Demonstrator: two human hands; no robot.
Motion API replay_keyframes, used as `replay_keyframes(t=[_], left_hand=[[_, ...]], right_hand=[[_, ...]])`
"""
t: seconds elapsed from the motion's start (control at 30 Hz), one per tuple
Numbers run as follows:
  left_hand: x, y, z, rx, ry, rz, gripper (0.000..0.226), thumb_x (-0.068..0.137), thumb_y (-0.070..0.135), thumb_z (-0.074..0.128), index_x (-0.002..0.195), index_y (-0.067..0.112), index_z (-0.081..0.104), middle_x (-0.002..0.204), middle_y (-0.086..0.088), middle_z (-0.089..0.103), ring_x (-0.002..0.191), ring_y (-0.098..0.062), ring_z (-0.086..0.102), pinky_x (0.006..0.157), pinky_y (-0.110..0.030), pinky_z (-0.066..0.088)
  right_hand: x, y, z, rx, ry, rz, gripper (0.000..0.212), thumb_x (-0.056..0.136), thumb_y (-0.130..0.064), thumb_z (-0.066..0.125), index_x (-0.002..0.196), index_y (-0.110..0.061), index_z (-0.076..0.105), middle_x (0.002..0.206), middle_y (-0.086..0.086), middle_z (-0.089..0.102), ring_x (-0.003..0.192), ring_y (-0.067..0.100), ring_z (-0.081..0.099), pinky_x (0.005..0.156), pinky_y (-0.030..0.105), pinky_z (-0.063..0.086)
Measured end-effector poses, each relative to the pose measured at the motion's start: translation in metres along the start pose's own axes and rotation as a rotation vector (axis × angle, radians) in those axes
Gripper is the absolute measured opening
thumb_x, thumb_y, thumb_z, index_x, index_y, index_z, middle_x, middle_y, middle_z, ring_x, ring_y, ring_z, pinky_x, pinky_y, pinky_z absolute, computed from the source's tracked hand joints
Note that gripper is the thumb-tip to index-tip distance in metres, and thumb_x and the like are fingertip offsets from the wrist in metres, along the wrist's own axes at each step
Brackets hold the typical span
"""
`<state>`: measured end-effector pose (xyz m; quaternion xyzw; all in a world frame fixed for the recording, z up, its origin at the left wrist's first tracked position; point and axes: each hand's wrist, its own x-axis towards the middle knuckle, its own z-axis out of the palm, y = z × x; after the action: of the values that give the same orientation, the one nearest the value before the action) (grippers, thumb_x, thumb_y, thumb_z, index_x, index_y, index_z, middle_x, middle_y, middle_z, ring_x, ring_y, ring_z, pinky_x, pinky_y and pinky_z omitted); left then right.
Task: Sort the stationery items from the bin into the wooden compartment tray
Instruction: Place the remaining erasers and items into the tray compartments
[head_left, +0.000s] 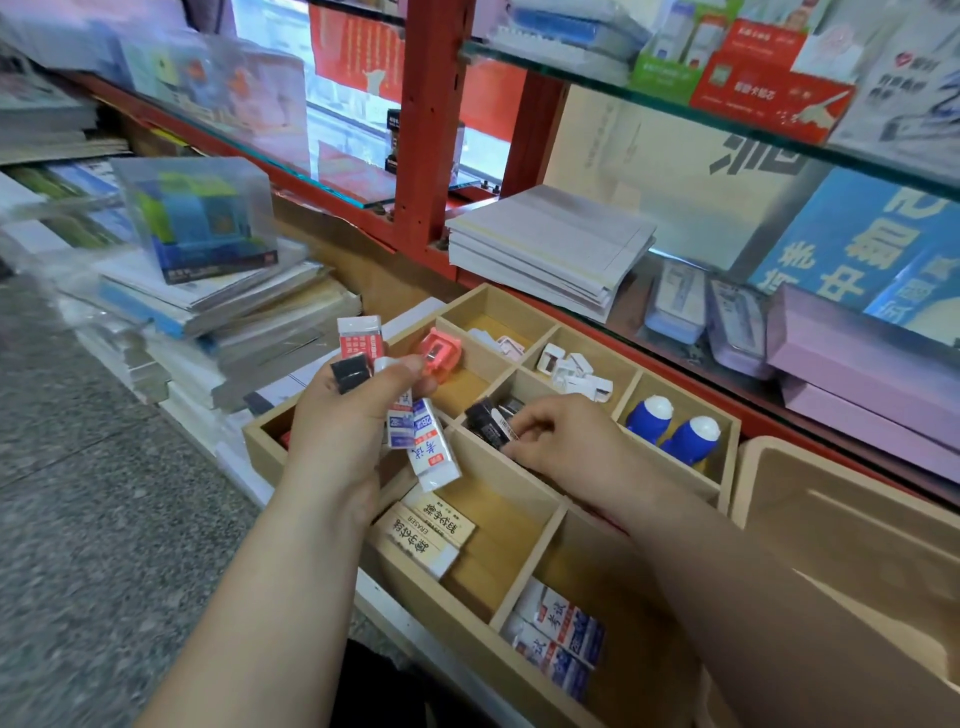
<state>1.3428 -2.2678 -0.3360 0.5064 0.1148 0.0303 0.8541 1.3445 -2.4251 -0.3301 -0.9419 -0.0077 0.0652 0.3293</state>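
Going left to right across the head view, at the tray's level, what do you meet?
Left hand gripping erasers → black item → right hand pinching it → blue bottles → wooden bin.

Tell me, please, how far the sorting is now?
Done: the tray holds blue bottles, small white pieces, tan erasers and blue-and-white erasers, each kind in its own compartment. In hand: the right hand pinches a black piece inside a middle compartment; the left hand grips a pink sharpener and several erasers. Left: that handful; the contents of the bin cannot be seen.
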Motion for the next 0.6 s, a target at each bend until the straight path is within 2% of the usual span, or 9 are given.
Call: replay_keyframes(t=[0.1, 0.2, 0.27, 0.37, 0.47, 0.53, 0.6], left_hand=[[-0.001, 0.000, 0.000, -0.012, -0.001, 0.001, 0.016, 0.080, 0.007, 0.063, 0.082, 0.020, 0.054, 0.073, 0.002, 0.069, 0.060, -0.006, 0.067, 0.062, -0.028, 0.049], [-0.001, 0.000, -0.002, 0.000, -0.005, 0.003, 0.015, 0.081, 0.008, 0.062, 0.083, 0.020, 0.054, 0.076, 0.000, 0.067, 0.066, -0.008, 0.066, 0.064, -0.028, 0.049], [0.000, -0.001, -0.001, -0.003, -0.010, 0.001, 0.015, 0.080, 0.008, 0.063, 0.082, 0.020, 0.055, 0.074, 0.001, 0.067, 0.064, -0.008, 0.066, 0.062, -0.028, 0.049], [0.001, -0.002, 0.000, 0.005, -0.027, 0.002, 0.013, 0.080, 0.006, 0.063, 0.080, 0.018, 0.057, 0.069, 0.002, 0.068, 0.056, -0.004, 0.066, 0.058, -0.026, 0.048], [0.001, -0.003, 0.000, 0.017, -0.026, -0.009, 0.019, 0.079, 0.010, 0.064, 0.098, 0.011, 0.058, 0.077, 0.000, 0.068, 0.058, -0.003, 0.067, 0.057, -0.026, 0.046], [0.001, -0.003, 0.000, 0.021, -0.023, -0.014, 0.025, 0.079, 0.011, 0.065, 0.103, 0.010, 0.057, 0.078, 0.000, 0.068, 0.058, -0.003, 0.067, 0.058, -0.026, 0.046], [0.001, -0.003, 0.001, 0.028, -0.026, -0.013, 0.021, 0.079, 0.011, 0.064, 0.100, 0.012, 0.058, 0.077, 0.000, 0.068, 0.058, -0.003, 0.067, 0.059, -0.026, 0.047]], right_hand=[[0.001, 0.001, -0.003, -0.074, 0.019, -0.020, 0.006, 0.080, -0.014, 0.064, 0.083, -0.018, 0.066, 0.065, -0.005, 0.056, 0.067, 0.011, 0.053, 0.070, 0.028, 0.046], [-0.001, 0.003, -0.011, -0.101, -0.033, -0.040, 0.015, 0.081, -0.014, 0.063, 0.095, -0.012, 0.068, 0.064, -0.008, 0.053, 0.061, 0.005, 0.048, 0.066, 0.023, 0.043], [-0.002, 0.002, -0.011, -0.076, -0.075, -0.049, 0.019, 0.082, -0.015, 0.063, 0.100, -0.012, 0.068, 0.074, -0.009, 0.059, 0.069, 0.004, 0.052, 0.072, 0.021, 0.045], [-0.001, 0.000, -0.004, -0.045, -0.059, -0.062, 0.023, 0.085, -0.018, 0.058, 0.106, -0.014, 0.067, 0.103, 0.001, 0.067, 0.094, 0.012, 0.059, 0.087, 0.028, 0.048], [-0.002, -0.001, -0.001, -0.072, -0.091, -0.097, 0.024, 0.090, -0.017, 0.049, 0.101, -0.005, 0.067, 0.107, 0.007, 0.067, 0.096, 0.019, 0.060, 0.085, 0.033, 0.048], [-0.002, 0.000, -0.003, -0.099, -0.115, -0.125, 0.025, 0.092, -0.014, 0.046, 0.101, -0.007, 0.068, 0.107, 0.008, 0.067, 0.097, 0.019, 0.060, 0.089, 0.036, 0.048], [-0.003, 0.001, -0.004, -0.096, -0.112, -0.148, 0.027, 0.093, -0.013, 0.043, 0.107, -0.014, 0.066, 0.110, -0.003, 0.065, 0.096, 0.011, 0.057, 0.086, 0.027, 0.046]])
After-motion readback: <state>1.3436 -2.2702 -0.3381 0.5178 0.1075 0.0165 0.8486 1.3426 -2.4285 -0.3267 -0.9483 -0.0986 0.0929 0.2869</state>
